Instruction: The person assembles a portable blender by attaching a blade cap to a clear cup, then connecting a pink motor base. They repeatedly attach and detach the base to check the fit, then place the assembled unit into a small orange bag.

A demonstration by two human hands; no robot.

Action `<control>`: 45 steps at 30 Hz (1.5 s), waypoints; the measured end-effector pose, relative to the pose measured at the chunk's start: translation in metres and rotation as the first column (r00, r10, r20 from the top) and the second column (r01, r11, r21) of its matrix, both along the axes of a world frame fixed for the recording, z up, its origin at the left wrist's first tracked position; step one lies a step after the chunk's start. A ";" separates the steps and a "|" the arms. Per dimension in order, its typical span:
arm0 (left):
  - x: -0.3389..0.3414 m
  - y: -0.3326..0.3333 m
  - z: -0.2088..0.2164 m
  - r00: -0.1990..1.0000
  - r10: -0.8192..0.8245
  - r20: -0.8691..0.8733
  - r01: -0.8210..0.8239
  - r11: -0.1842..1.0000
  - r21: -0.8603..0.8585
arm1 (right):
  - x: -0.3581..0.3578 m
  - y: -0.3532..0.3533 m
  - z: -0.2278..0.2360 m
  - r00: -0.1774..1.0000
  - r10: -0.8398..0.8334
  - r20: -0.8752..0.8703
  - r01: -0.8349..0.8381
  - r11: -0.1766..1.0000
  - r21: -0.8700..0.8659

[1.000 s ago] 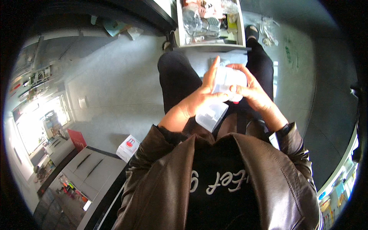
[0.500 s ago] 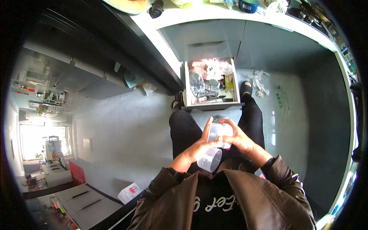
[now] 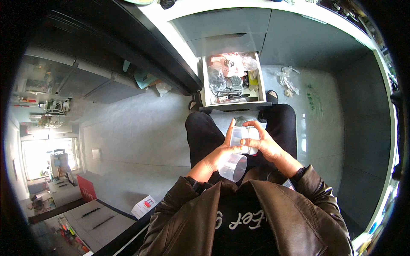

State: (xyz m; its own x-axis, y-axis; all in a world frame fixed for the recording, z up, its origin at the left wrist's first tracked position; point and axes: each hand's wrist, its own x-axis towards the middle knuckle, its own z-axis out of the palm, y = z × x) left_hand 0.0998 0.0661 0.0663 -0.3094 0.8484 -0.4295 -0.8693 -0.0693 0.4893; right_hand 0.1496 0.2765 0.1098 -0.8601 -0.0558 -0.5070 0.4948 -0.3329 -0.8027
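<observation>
Pale grey tiled floor (image 3: 141, 141), crammed open drawer (image 3: 237, 103) in grey cabinets (image 3: 307, 38) under white counter (image 3: 205, 10), left hand (image 3: 221, 154) and right hand (image 3: 267, 146) together grasping translucent containers (image 3: 232, 168)

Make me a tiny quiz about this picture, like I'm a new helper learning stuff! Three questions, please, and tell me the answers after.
1. True or false: the drawer is open.
2. What colour is the jacket? A) red B) brown C) white
3. Which hand is nearer the lower clear container?

Key:
1. True; things show inside it.
2. B
3. The left hand.
</observation>
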 end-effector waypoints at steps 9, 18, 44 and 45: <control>-0.003 -0.002 0.001 1.000 0.023 0.004 -0.023 1.000 -0.016 | -0.002 0.000 -0.025 0.997 0.014 0.076 -0.016 1.000 0.022; -0.003 -0.007 -0.007 0.997 0.076 -0.028 -0.077 0.995 -0.058 | -0.002 0.011 -0.043 0.999 -0.019 0.026 0.023 0.986 -0.163; -0.121 -0.048 0.015 0.928 -0.117 -0.353 0.075 0.989 -0.129 | -0.023 0.066 -0.008 0.964 -0.261 -0.053 0.228 0.912 -0.341; -0.140 -0.039 0.018 0.906 -0.025 -0.422 -0.017 0.995 -0.095 | -0.025 0.070 -0.006 0.958 -0.281 -0.054 0.244 0.902 -0.356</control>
State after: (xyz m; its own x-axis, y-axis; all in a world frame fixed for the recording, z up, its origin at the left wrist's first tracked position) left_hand -0.0398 0.0271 0.0847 -0.4762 0.8122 -0.3370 -0.5803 -0.0023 0.8144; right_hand 0.1242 0.3462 0.1037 -0.9133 0.0246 -0.4066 0.2735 -0.7026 -0.6569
